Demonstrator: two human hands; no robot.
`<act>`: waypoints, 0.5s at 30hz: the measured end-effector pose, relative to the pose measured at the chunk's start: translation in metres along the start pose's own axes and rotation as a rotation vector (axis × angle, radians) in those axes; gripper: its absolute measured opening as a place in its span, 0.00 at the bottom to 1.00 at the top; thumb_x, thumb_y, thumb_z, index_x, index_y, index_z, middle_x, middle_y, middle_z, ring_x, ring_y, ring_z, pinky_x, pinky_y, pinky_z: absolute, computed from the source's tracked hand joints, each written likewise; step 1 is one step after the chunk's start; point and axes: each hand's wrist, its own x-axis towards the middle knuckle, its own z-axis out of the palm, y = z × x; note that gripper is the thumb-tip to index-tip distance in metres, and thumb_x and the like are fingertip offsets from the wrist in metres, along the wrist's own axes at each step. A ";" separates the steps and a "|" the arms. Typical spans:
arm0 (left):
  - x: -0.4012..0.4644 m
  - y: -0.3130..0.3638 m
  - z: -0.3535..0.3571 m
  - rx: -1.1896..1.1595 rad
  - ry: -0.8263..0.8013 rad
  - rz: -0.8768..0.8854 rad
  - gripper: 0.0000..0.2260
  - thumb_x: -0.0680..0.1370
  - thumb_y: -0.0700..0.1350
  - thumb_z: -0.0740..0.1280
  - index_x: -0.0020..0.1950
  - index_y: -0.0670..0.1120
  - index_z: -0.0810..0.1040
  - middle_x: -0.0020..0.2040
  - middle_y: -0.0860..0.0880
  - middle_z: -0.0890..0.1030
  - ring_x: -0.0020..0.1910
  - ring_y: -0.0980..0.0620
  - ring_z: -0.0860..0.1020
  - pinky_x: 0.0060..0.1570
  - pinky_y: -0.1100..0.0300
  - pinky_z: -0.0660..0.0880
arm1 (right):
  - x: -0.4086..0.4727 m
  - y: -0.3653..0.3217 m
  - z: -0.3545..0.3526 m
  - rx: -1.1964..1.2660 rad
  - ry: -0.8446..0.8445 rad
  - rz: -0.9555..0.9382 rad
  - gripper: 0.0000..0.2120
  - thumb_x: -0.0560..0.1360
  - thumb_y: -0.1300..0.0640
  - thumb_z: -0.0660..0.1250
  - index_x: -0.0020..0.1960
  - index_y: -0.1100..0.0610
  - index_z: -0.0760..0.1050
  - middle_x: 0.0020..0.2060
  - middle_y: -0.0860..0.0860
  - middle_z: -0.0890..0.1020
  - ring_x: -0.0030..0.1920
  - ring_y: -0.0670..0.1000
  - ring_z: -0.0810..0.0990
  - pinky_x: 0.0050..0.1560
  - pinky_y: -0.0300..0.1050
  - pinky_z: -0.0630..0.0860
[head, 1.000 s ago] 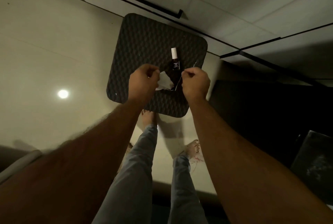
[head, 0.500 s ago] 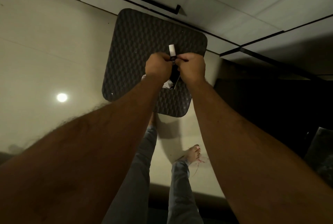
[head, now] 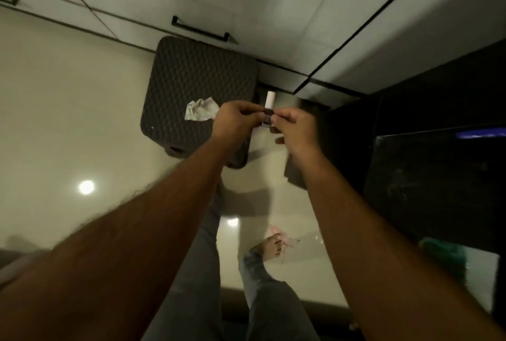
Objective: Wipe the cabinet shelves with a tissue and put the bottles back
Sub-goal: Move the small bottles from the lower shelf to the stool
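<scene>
A small dark bottle [head: 267, 117] with a white cap is held up between both hands, above the floor. My left hand [head: 237, 121] pinches its left side and my right hand [head: 294, 127] pinches its right side; most of the bottle's body is hidden by the fingers. A crumpled white tissue [head: 200, 109] lies on the dark textured stool [head: 191, 77], just left of my left hand. The open dark cabinet [head: 427, 165] is at the right; its shelves are too dark to make out.
White drawer fronts with black handles [head: 200, 28] run along the top. The glossy beige floor [head: 68, 121] reflects a ceiling light. My legs and bare feet [head: 269, 249] are below the hands. Something green [head: 443, 255] sits at the lower right.
The tissue left my left hand and now lies on the stool. Both hands picked up the bottle from the stool and moved it right, toward the cabinet. The view shifted.
</scene>
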 end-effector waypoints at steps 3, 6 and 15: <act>-0.060 0.043 0.032 0.011 -0.092 0.066 0.06 0.77 0.42 0.70 0.52 0.48 0.81 0.44 0.53 0.82 0.42 0.58 0.80 0.41 0.65 0.78 | -0.067 -0.006 -0.064 0.078 0.034 -0.036 0.08 0.78 0.61 0.66 0.56 0.55 0.79 0.44 0.49 0.84 0.42 0.44 0.83 0.35 0.37 0.76; -0.113 0.085 0.068 0.015 -0.138 0.152 0.06 0.75 0.41 0.71 0.51 0.46 0.82 0.41 0.52 0.82 0.39 0.58 0.80 0.39 0.63 0.77 | -0.122 -0.014 -0.123 0.130 0.087 -0.095 0.07 0.78 0.63 0.67 0.55 0.57 0.79 0.43 0.51 0.84 0.39 0.44 0.82 0.33 0.36 0.77; -0.211 0.175 0.166 -0.019 -0.209 0.324 0.06 0.76 0.41 0.71 0.53 0.45 0.81 0.40 0.53 0.82 0.37 0.59 0.81 0.34 0.67 0.73 | -0.227 -0.032 -0.259 0.229 0.248 -0.269 0.06 0.77 0.65 0.67 0.50 0.56 0.79 0.37 0.51 0.82 0.34 0.43 0.80 0.29 0.36 0.74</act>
